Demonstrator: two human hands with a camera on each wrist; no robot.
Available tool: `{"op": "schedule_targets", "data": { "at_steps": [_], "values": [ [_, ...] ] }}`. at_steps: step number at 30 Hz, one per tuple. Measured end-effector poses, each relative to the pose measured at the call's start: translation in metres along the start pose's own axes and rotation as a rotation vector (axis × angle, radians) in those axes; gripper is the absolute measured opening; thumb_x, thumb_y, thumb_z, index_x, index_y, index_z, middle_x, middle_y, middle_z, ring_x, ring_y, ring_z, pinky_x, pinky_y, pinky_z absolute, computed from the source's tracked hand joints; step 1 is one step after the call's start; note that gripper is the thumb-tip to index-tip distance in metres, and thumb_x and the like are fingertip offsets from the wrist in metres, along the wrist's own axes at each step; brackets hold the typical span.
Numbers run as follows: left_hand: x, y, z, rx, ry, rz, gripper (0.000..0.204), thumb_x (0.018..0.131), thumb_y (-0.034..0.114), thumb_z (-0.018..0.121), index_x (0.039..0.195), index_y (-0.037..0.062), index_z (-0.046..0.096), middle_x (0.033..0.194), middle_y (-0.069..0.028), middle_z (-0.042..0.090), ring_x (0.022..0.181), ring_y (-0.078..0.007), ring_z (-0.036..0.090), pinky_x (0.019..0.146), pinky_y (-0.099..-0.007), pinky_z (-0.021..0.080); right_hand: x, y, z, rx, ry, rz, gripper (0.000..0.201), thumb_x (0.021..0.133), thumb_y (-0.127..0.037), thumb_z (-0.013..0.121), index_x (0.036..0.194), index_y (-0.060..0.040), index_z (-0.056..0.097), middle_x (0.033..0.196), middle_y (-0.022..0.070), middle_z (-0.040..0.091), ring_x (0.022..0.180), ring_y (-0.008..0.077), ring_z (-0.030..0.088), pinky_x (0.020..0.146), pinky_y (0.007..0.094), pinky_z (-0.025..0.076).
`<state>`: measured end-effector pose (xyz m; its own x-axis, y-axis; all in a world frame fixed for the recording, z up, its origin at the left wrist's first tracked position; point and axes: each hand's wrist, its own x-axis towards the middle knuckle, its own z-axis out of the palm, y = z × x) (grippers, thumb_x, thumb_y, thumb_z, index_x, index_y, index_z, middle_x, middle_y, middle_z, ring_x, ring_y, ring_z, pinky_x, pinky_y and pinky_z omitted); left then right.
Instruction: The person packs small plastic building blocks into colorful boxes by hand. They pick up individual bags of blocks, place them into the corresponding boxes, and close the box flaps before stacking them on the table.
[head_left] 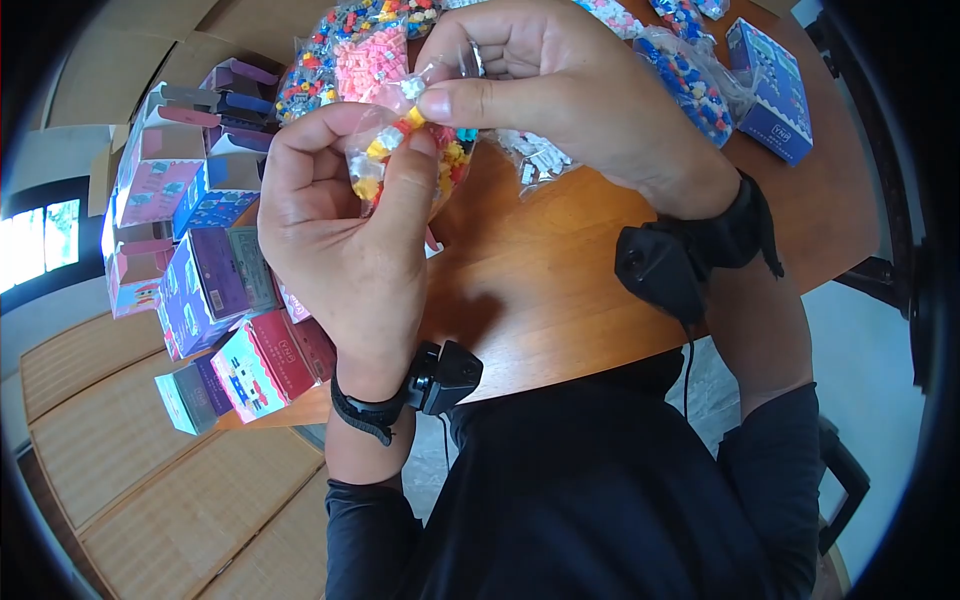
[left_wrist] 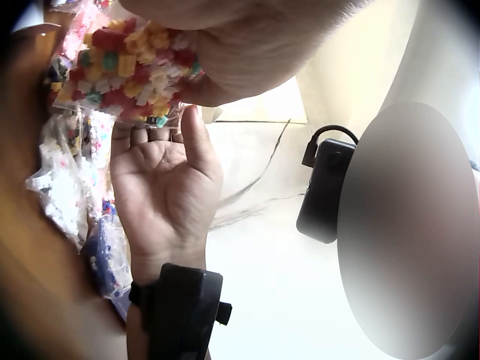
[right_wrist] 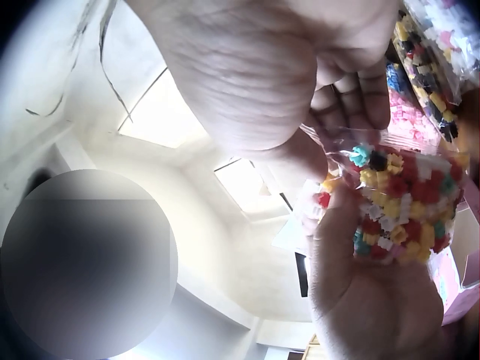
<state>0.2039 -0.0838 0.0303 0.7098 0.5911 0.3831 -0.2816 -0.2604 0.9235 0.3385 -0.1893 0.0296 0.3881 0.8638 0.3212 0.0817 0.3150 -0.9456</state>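
Note:
A small clear plastic bag (head_left: 455, 170) of red, yellow, white and teal toy building bricks is held up over the table. My left hand (head_left: 350, 230) grips it from the left, thumb across its front. At the bag's top edge, the thumb and fingers of my right hand (head_left: 575, 95) pinch the plastic near a few yellow and white bricks. The left wrist view shows the brick-filled bag (left_wrist: 127, 67) close up, with the right hand (left_wrist: 169, 195) below it. In the right wrist view, the left thumb presses the bag (right_wrist: 405, 202).
Upright open cardboard boxes (head_left: 215, 270) in pink, blue and purple crowd the left side of the wooden table (head_left: 560, 300). Behind the hands lie more brick bags, including a pink one (head_left: 370, 62) and a white one (head_left: 540, 158). A blue box (head_left: 775, 95) stands at the right.

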Motion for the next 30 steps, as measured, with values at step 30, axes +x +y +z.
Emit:
{"op": "schedule_targets", "data": {
  "at_steps": [30],
  "values": [
    [-0.003, 0.004, 0.006, -0.008, 0.045, -0.005, 0.03, 0.079, -0.008, 0.067, 0.1, -0.0001, 0.047, 0.089, -0.012, 0.064, 0.072, -0.009, 0.06, 0.054, -0.0178, 0.047, 0.0, -0.001, -0.013, -0.192, -0.09, -0.223, 0.008, 0.082, 0.0, 0.059, 0.077, -0.0004, 0.054, 0.067, 0.001, 0.05, 0.064, 0.0068, 0.043, 0.057, 0.0243, 0.037]
  ]
}}
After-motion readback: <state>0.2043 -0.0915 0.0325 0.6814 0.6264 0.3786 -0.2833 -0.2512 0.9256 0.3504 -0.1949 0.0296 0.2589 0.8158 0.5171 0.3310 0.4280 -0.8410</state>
